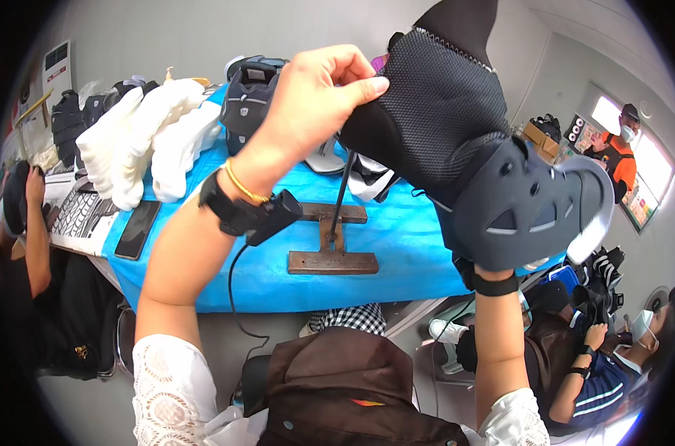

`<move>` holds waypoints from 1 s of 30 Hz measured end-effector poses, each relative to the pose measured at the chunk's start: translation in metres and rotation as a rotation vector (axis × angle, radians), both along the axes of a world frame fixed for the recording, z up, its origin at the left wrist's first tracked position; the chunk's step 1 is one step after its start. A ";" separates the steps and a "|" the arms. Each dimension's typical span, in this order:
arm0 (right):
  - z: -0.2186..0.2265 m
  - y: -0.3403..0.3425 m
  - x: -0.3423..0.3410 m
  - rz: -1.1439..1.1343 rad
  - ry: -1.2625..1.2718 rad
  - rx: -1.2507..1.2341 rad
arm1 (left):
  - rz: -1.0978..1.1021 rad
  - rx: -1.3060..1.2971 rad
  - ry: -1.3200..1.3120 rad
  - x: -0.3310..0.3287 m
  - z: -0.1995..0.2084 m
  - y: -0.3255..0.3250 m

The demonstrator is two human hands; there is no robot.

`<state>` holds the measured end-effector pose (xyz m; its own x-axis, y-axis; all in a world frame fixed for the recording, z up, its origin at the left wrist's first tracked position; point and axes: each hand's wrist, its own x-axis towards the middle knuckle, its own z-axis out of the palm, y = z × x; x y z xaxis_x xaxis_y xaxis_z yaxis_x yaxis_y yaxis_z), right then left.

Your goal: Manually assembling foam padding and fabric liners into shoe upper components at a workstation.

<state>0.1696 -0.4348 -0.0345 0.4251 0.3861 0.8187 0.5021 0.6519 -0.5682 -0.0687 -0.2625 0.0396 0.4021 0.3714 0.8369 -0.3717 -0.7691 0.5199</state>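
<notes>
A brown apron [337,372] is filling the bottom centre of the frame, between two white lace sleeves [170,394]. At upper centre, the left hand [326,85] is pinching the edge of a black mesh boot [449,111] between thumb and fingertips. The boot is hanging above the table at upper right of centre, its grey vented shell [527,204] facing the camera. The right hand is hiding behind that shell, so I cannot tell its grip. Below them, a brown metal stand [333,262] is resting on a blue cover [419,238] at mid-frame. Left of it, a phone [137,230] is lying near white foot-shaped forms [140,141]. Farther off, a person in orange [621,165] is standing at upper right.
</notes>
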 end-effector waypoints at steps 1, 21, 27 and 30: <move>-0.008 0.002 -0.004 0.000 0.006 -0.001 | 0.077 0.036 -0.058 0.006 -0.004 0.000; -0.058 -0.048 -0.026 -0.136 0.032 -0.016 | -0.485 -0.267 0.033 0.036 -0.052 -0.055; -0.068 -0.056 -0.027 -0.158 0.019 -0.036 | 0.243 0.551 -0.303 0.048 -0.032 -0.062; -0.075 -0.059 -0.027 -0.148 0.003 -0.051 | 0.397 0.605 -0.436 0.066 -0.001 -0.070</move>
<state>0.1429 -0.4941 -0.1091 0.4830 0.3599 0.7982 0.5891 0.5409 -0.6003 -0.0030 -0.3323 0.0390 -0.0690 -0.1450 0.9870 -0.0867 -0.9848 -0.1507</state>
